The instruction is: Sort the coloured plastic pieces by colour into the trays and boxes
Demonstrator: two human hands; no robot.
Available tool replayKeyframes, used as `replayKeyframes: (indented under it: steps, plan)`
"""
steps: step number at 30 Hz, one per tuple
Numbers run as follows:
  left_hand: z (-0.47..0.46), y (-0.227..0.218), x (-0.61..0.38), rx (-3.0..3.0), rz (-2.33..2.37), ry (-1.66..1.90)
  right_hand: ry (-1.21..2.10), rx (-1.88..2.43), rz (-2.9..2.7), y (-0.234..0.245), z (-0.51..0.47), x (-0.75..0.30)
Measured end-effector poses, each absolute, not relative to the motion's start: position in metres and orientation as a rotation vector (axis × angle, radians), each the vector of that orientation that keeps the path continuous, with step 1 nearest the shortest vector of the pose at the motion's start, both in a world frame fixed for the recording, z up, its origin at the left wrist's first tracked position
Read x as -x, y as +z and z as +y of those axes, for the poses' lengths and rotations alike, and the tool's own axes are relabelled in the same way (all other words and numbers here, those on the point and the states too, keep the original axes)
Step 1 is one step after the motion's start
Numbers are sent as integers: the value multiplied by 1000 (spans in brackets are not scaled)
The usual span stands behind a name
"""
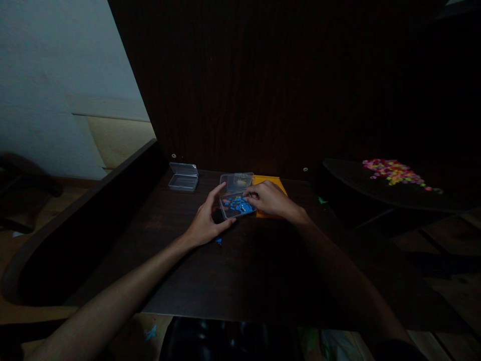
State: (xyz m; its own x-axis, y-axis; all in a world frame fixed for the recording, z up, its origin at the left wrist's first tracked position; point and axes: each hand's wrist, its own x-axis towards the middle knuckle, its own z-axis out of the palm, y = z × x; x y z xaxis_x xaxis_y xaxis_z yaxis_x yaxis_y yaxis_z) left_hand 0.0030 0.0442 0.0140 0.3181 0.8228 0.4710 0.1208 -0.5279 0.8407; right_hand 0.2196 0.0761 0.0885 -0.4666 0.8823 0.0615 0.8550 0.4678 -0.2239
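Observation:
My left hand grips the left side of a clear plastic box, its thumb along the near edge and fingers at the far side. The box's hinged lid stands open at the back. Inside lie many small blue pieces. My right hand reaches over the box's right side, thumb and fingertips pinched together just above the pieces. Whatever those fingertips hold is too small to make out. Partly behind the right hand is a flat yellow-orange object.
A second clear box, lid raised, sits at the back left. Small blue bits lie on the dark tabletop near my left wrist. Colourful small pieces are heaped on a shelf at right. A raised side panel borders the left.

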Motion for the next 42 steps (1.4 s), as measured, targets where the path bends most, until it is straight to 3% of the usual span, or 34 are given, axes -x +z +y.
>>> replayKeyframes:
  steps: [27,34,38,42]
  plan:
    - [48,16,0,-1850,837,1306,276,1357,-2517,98,67,-220]
    - [53,15,3,-1836,913,1343,518,1080,-2646,111,44,-202]
    - [60,12,7,-1806,947,1398,642,985,-2782,100,38,-188]
    - [65,10,11,-1792,979,1418,551,922,-2889,76,37,-177]
